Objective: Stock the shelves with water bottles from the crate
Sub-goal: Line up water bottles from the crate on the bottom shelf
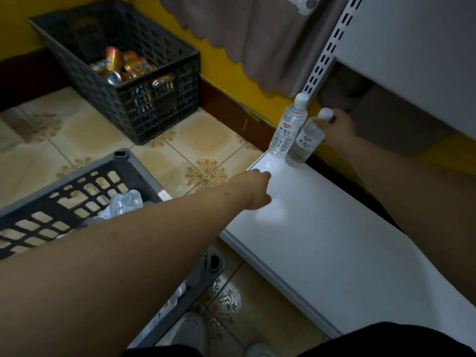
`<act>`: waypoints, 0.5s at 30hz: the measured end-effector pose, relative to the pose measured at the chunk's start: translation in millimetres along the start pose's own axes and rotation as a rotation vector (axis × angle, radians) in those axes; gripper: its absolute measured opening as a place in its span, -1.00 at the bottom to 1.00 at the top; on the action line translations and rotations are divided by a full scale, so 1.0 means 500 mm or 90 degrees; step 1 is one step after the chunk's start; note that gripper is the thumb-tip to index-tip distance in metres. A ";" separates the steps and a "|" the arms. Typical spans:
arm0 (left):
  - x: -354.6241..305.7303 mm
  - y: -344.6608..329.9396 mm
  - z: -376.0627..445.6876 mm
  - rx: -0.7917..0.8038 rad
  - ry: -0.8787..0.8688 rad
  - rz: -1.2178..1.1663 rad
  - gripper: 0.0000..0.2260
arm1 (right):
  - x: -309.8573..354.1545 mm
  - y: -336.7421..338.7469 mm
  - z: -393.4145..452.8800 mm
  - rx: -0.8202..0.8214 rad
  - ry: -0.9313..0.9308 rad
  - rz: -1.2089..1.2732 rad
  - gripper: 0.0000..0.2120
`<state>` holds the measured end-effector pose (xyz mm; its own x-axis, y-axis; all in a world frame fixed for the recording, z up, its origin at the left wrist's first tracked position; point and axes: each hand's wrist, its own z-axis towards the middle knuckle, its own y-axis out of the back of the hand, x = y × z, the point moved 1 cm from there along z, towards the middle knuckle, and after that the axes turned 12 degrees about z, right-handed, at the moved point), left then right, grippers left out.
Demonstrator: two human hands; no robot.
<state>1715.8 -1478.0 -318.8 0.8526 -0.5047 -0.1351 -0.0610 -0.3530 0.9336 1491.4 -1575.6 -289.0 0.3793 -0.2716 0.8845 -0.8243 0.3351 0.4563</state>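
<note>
Since the right hand [337, 127] is already wrapped around the neck of the second water bottle [307, 140], standing upright at the shelf's [322, 240] far left corner and touching the first bottle [287, 130], that hand's basically done. The left hand [257, 189], loosely curled and holding nothing, hovers over the shelf's left edge. The crate [77, 202] with more bottles lies back to its left, so I'd guess the left goes next.

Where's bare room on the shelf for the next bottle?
The white shelf is bare from the left hand toward the near end. It is crowded only at the far corner, where two bottles stand: one alone, the other held near its cap by the right hand. Just nearer than those two suits.
</note>
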 end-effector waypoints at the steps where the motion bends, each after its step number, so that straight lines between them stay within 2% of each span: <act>1: -0.001 -0.004 -0.002 -0.002 -0.004 0.001 -0.51 | 0.002 -0.002 0.005 0.006 -0.001 -0.002 -0.65; 8: 0.010 0.003 -0.009 -0.049 -0.011 0.019 -0.54 | 0.029 -0.007 0.015 0.020 -0.039 -0.076 -0.61; 12: 0.014 -0.003 -0.014 -0.072 -0.046 0.101 -0.57 | 0.019 -0.012 0.015 0.024 -0.033 -0.099 -0.71; 15: 0.020 -0.003 -0.014 -0.070 -0.059 0.111 -0.55 | 0.018 -0.011 0.011 0.021 -0.018 -0.145 -0.58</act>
<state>1727.9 -1477.2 -319.1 0.7823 -0.6228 0.0066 -0.1428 -0.1690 0.9752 1496.9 -1585.0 -284.2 0.5460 -0.3621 0.7555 -0.7321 0.2323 0.6404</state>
